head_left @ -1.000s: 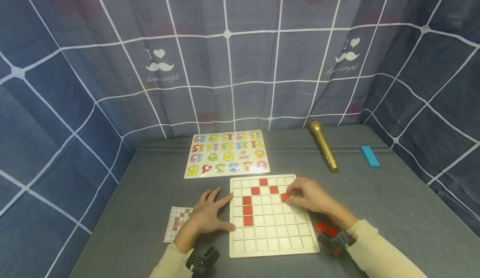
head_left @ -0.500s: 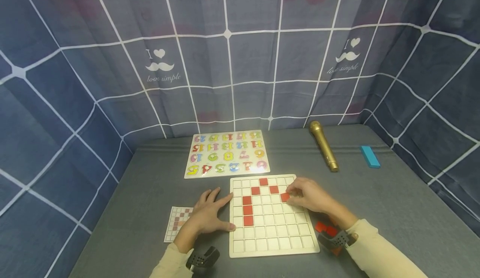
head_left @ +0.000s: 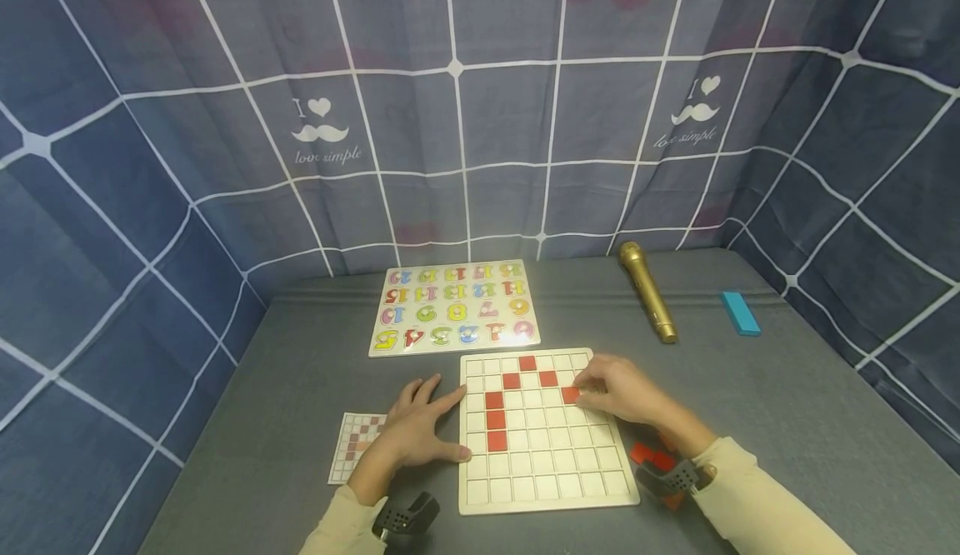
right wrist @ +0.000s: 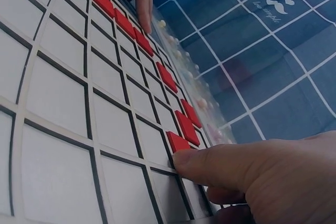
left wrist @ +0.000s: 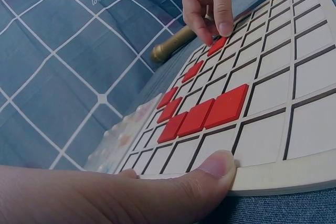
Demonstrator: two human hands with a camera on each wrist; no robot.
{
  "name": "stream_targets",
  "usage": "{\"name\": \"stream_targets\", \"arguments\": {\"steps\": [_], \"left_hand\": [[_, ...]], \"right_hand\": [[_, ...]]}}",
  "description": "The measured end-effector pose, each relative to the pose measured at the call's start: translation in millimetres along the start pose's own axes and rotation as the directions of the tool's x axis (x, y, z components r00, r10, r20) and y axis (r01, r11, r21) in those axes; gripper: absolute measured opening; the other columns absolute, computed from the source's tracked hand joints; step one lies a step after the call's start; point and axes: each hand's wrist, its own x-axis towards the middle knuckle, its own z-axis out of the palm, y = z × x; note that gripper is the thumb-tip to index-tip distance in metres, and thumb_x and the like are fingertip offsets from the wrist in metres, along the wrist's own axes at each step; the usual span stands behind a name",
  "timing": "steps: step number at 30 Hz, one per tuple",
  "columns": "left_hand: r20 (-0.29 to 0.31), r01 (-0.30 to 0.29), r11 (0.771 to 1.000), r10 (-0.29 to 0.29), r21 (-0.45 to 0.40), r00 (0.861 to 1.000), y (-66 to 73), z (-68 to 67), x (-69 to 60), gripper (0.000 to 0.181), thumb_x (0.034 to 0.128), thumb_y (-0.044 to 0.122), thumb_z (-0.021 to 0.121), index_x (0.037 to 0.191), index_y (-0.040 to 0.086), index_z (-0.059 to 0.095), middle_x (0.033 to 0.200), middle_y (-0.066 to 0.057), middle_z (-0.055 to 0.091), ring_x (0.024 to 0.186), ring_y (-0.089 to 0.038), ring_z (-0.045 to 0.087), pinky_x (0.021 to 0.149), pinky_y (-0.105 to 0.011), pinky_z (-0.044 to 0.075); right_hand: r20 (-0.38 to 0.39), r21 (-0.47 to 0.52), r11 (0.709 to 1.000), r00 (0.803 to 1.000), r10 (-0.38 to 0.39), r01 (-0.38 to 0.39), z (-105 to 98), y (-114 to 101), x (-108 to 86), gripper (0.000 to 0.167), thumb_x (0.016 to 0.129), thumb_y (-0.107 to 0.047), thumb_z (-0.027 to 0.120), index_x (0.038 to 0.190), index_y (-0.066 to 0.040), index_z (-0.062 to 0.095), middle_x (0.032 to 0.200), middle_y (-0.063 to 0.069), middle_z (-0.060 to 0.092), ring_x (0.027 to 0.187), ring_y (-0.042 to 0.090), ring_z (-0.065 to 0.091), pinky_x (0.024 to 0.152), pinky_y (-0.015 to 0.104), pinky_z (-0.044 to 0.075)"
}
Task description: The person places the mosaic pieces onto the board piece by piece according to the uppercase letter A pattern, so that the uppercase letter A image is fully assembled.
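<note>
At the left edge of the board (head_left: pixel 555 488), here's the left hand (head_left: pixel 416 432), fingers spread wide; farther over, the right hand (head_left: pixel 618 390) pinches a red tile (head_left: pixel 570 395) on the board's right side; beyond lie the number puzzle (head_left: pixel 442 323) and gold microphone (head_left: pixel 648 292).

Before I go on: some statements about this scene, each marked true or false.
1. The left hand touches the grid board. True.
2. Red tiles fill every square of the grid board. False: most squares are bare.
3. The right hand touches a blue tile. False: it touches a red one.
4. In the head view, the blue block lies right of the gold microphone. True.
5. The number board lies beyond the grid board. True.
</note>
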Motion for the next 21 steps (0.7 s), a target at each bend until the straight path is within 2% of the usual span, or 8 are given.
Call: {"name": "stream_targets", "arguments": {"steps": [5,10,16,18,21], "left_hand": [[0.003,0.0,1.0,0.0,-0.003,1.0,-0.3,0.3,0.1,0.094,0.0666,0.047,0.088,0.148,0.025,0.046,0.162,-0.018,0.024,0.148,-0.048,0.016,0.109,-0.073,0.023],[0.013,-0.003,1.0,0.003,0.009,1.0,-1.0,3.3,1.2,0.095,0.0666,0.048,0.088,0.149,0.026,0.045,0.162,-0.018,0.024,0.147,-0.048,0.017,0.109,-0.073,0.024],[0.031,-0.015,1.0,0.015,0.014,0.999,-1.7,4.2,1.5,0.095,0.0674,0.051,0.086,0.149,0.026,0.044,0.162,-0.019,0.024,0.147,-0.049,0.017,0.108,-0.074,0.024],[0.024,-0.018,1.0,0.018,0.018,1.0,-2.4,2.5,1.3,0.095,0.0677,0.051,0.086,0.149,0.026,0.044,0.162,-0.019,0.023,0.147,-0.049,0.017,0.108,-0.074,0.025],[0.011,-0.014,1.0,0.013,0.022,1.0,-3.7,0.3,0.6,0.095,0.0672,0.051,0.087,0.149,0.026,0.044,0.162,-0.018,0.024,0.147,-0.048,0.017,0.108,-0.074,0.025]], "right_hand": [[-0.007,0.008,1.0,1.0,-0.023,0.023,1.1,1.1,0.1,0.015,0.078,-0.019,0.082,0.091,-0.013,0.077,0.083,-0.007,0.066,0.074,0.004,0.054,0.067,0.022,0.045],[-0.005,0.048,0.997,0.998,0.062,-0.062,-9.7,4.1,-9.0,0.02,0.082,-0.022,0.079,0.098,-0.01,0.076,0.087,-0.006,0.065,0.075,0.001,0.052,0.065,0.02,0.047],[-0.098,0.058,0.98,0.976,0.194,-0.189,-44.2,10.0,-44.4,0.021,0.083,-0.022,0.079,0.1,-0.01,0.075,0.09,-0.005,0.065,0.076,-0.001,0.052,0.063,0.021,0.047],[-0.101,0.037,0.974,0.969,0.227,-0.224,-52.6,9.9,-59.5,0.021,0.082,-0.024,0.08,0.099,-0.013,0.076,0.091,-0.007,0.064,0.077,-0.002,0.052,0.063,0.021,0.046],[-0.085,-0.012,0.973,0.97,0.229,-0.231,-56.1,8.2,-81.5,0.021,0.08,-0.026,0.081,0.097,-0.015,0.077,0.09,-0.01,0.06,0.078,-0.002,0.05,0.064,0.021,0.044]]}}
